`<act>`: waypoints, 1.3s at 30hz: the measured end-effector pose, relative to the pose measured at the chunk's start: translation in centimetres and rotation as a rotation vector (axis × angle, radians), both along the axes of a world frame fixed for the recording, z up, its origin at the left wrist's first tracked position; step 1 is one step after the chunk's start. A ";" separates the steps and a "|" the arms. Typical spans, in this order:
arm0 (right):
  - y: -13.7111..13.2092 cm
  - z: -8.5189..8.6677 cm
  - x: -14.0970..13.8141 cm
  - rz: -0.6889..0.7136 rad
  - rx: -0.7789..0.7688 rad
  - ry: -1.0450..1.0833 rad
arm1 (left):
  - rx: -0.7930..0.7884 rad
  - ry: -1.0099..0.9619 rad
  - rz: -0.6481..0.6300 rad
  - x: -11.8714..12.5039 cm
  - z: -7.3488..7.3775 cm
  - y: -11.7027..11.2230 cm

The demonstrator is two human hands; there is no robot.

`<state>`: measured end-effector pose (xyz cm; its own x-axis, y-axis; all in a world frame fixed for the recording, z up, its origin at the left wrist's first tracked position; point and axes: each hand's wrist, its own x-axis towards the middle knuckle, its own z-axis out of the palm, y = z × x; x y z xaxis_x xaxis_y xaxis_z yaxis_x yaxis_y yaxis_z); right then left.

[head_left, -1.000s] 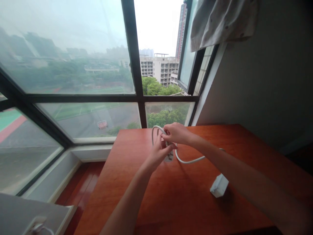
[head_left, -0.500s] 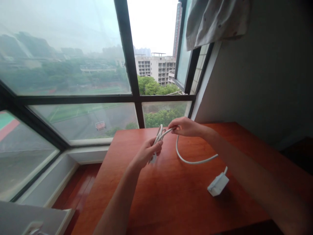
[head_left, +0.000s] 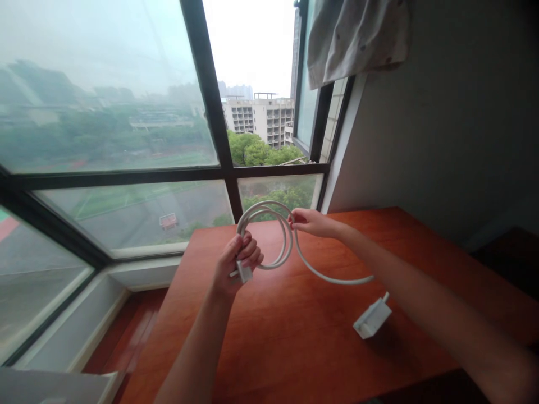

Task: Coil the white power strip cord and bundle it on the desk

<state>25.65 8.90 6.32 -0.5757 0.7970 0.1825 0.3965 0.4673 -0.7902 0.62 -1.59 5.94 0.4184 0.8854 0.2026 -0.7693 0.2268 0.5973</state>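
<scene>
Reddish-brn tbl point(head_left: 286, 336), glossy; wht plug block point(head_left: 373, 318) on it, rt side.

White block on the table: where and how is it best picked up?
Probably across its long sides, coming from the near left: the block is boxy, a cable leaves its far end, and the right forearm passes on its right.

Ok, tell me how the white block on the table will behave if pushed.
The white block probably won't roll, given its flat faces. It may slide fairly easily, since the table looks smooth. The cord at its end could tug or turn it.
</scene>
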 end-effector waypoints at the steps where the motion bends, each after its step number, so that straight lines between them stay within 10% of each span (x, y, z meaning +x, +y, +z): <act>1: 0.0 -0.3 -0.1 0.045 -0.073 0.000 | 0.000 -0.023 0.007 -0.2 0.1 0.0; 11: -0.3 1.4 -0.8 0.077 -0.324 0.175 | 0.073 -0.052 0.070 -1.4 0.4 0.2; 23: 1.5 5.9 -2.0 -0.384 0.552 -0.216 | 0.178 0.077 0.201 -1.3 0.7 0.3; 30: 2.2 4.0 -3.0 -0.221 0.203 -0.179 | 0.179 0.090 0.207 -1.1 0.7 0.3; 34: 0.0 3.5 0.8 -0.111 -0.043 -0.147 | 0.196 0.111 0.203 -0.9 0.5 0.4; 39: -7.0 2.5 12.6 -0.504 -0.010 -0.170 | 0.182 0.134 0.197 -0.9 0.3 0.4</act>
